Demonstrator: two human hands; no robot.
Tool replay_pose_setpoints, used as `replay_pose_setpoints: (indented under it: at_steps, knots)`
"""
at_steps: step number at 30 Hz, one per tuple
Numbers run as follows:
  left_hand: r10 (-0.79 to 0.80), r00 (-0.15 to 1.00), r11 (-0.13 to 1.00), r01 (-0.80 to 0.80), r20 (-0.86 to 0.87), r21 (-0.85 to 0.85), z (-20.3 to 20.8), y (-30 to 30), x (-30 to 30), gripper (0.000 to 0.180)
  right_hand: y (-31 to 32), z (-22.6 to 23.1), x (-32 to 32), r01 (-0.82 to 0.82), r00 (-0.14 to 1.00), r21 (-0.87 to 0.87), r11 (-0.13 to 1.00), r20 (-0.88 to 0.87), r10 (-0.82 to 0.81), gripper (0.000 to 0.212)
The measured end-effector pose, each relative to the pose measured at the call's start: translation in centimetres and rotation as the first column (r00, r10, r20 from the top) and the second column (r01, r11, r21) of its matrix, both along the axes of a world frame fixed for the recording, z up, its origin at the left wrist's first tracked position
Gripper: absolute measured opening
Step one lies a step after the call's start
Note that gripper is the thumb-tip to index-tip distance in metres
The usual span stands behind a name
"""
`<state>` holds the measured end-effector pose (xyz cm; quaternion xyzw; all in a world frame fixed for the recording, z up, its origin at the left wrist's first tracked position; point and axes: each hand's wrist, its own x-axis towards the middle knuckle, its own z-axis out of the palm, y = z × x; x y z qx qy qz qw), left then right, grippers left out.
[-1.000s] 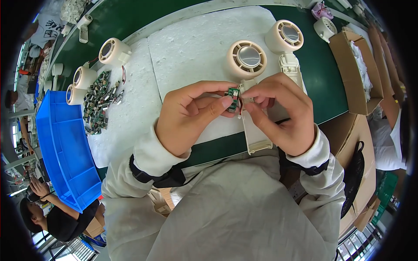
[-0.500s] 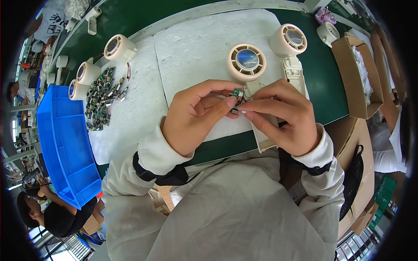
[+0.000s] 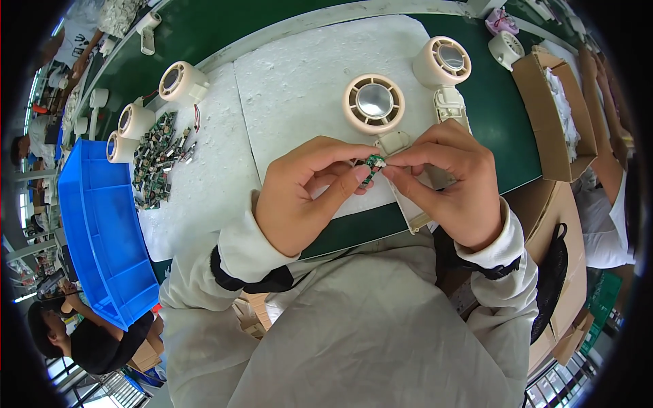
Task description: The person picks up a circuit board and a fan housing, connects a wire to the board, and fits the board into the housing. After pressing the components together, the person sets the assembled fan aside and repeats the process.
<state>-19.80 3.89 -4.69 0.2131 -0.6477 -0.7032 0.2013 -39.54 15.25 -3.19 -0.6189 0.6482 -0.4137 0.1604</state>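
Observation:
My left hand [image 3: 296, 194] is closed, holding a small green circuit board [image 3: 373, 162] between thumb and fingers. Against the board's right end, my right hand [image 3: 457, 187] pinches a tiny white plug [image 3: 381, 164]; whether it is seated cannot be made out. Just beyond my hands lies a cream handheld fan [image 3: 373, 103] with a round silver centre. Its cream handle shell [image 3: 413, 216] runs under my right hand, partly hidden. A second cream fan [image 3: 442, 62] with an opened handle rests farther right.
White foam sheets [image 3: 292, 75] cover part of the green table [image 3: 500, 146]. At left are a heap of circuit boards [image 3: 155, 163], several fan heads [image 3: 182, 83] and a blue divided bin [image 3: 102, 234]. A cardboard box [image 3: 552, 119] stands right. Other people work around.
My right hand has brought the white plug up against the circuit board. The board has turned and tilted in my left fingers.

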Motion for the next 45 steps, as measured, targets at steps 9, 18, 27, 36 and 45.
replay_pose_setpoints:
  at_steps: [9,18,27,36,45]
  knots:
    - [-0.032,0.993,0.952,0.064,0.111,-0.298,1.0,0.1,0.6,0.03,-0.3,-0.2,-1.1,-0.159,0.974,-0.134,0.978,-0.183,0.133,0.019]
    - [0.046,0.995,0.896,-0.005,0.083,-0.443,1.1,-0.1,0.5,0.033,-0.1,-0.5,-1.2,-0.139,0.986,-0.201,0.97,-0.12,0.116,0.018]
    - [0.198,0.978,0.612,-0.072,0.064,-0.788,2.4,2.1,0.5,0.034,0.6,-0.8,2.7,0.095,0.916,-0.022,0.995,0.394,-0.078,0.013]
    - [0.273,0.961,0.495,-0.095,0.051,-0.863,2.3,2.4,0.5,0.039,0.0,-0.2,3.8,0.167,0.813,-0.013,0.986,0.568,-0.13,0.009]
    - [0.061,0.982,0.979,-0.093,0.177,0.181,3.8,3.1,0.4,0.064,0.7,-0.5,3.1,0.031,0.823,0.03,0.999,0.567,-0.042,0.012]
